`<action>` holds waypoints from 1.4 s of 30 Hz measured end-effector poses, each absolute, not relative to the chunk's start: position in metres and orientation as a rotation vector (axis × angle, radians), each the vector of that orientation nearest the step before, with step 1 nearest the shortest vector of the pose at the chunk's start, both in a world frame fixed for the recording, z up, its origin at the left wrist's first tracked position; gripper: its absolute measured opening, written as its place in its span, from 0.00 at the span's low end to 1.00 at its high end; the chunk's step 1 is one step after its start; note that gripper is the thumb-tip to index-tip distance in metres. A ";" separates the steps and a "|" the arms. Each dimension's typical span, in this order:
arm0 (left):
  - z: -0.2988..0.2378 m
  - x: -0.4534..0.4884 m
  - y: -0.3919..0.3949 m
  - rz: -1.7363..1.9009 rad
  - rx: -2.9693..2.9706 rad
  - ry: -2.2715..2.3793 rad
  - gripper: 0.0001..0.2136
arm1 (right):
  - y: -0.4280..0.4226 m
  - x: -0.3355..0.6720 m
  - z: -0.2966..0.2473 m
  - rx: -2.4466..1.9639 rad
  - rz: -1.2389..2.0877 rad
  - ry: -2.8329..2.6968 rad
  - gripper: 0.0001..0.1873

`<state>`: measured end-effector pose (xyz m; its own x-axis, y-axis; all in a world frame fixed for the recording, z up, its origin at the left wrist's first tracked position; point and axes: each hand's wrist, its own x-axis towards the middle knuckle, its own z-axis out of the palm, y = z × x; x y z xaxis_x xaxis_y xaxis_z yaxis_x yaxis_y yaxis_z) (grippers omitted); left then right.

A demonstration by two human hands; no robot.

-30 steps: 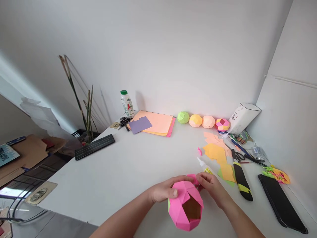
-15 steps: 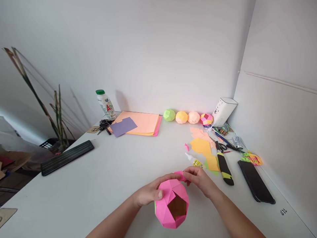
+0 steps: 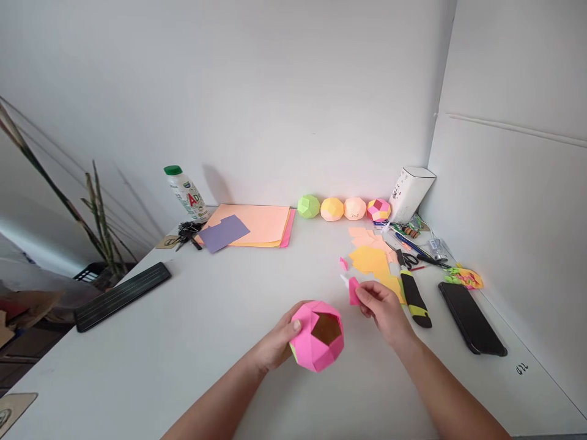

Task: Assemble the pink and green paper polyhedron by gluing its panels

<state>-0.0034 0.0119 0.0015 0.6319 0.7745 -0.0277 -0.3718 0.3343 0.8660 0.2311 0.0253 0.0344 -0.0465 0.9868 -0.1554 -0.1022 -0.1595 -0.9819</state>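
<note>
The left hand (image 3: 279, 343) is curled round the left side of a pink paper ball (image 3: 309, 353), thumb pressed on its surface, the fingers mostly hidden behind. The ball's angular opening lies to the right of that thumb. The right hand (image 3: 384, 310) pinches a small pink paper piece (image 3: 353, 292) between thumb and fingers, clear of the ball, beyond it and to its right. Just past the right hand lie orange paper scraps (image 3: 369, 260); to its right, a black-and-yellow cutter (image 3: 415, 299), then a dark phone (image 3: 472, 319). Well beyond both hands, four smaller paper balls (image 3: 334, 209) stand in a row.
</note>
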 end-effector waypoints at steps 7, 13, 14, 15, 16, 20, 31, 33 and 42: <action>0.005 0.000 0.016 0.818 0.858 0.604 0.31 | 0.008 0.216 0.043 -0.977 1.725 -1.052 0.18; 0.003 0.001 0.013 0.767 0.882 0.663 0.32 | -0.004 0.201 0.043 -0.953 1.657 -1.081 0.16; 0.003 0.001 0.012 0.771 0.892 0.677 0.32 | -0.005 0.201 0.043 -0.962 1.651 -1.084 0.16; 0.003 0.001 0.012 0.777 0.902 0.688 0.32 | -0.005 0.201 0.043 -0.971 1.648 -1.087 0.16; 0.003 0.001 0.012 0.785 0.912 0.696 0.32 | -0.006 0.201 0.043 -0.982 1.644 -1.090 0.16; 0.005 0.002 0.011 0.844 0.951 0.734 0.33 | -0.007 0.201 0.040 -1.046 1.631 -1.095 0.16; 0.002 -0.001 0.009 0.903 0.983 0.794 0.38 | -0.010 0.196 0.037 -1.107 1.603 -1.101 0.15; 0.001 -0.002 0.009 0.923 1.004 0.767 0.39 | -0.012 0.195 0.038 -1.098 1.598 -1.112 0.16; -0.004 -0.005 0.008 0.985 1.085 0.654 0.40 | -0.020 0.196 0.046 -1.011 1.605 -1.218 0.15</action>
<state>-0.0055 0.0084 -0.0043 0.4389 0.8983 0.0216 -0.3286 0.1380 0.9343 0.1959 -0.0201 0.0456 -0.3029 0.9476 -0.1020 -0.1567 -0.1551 -0.9754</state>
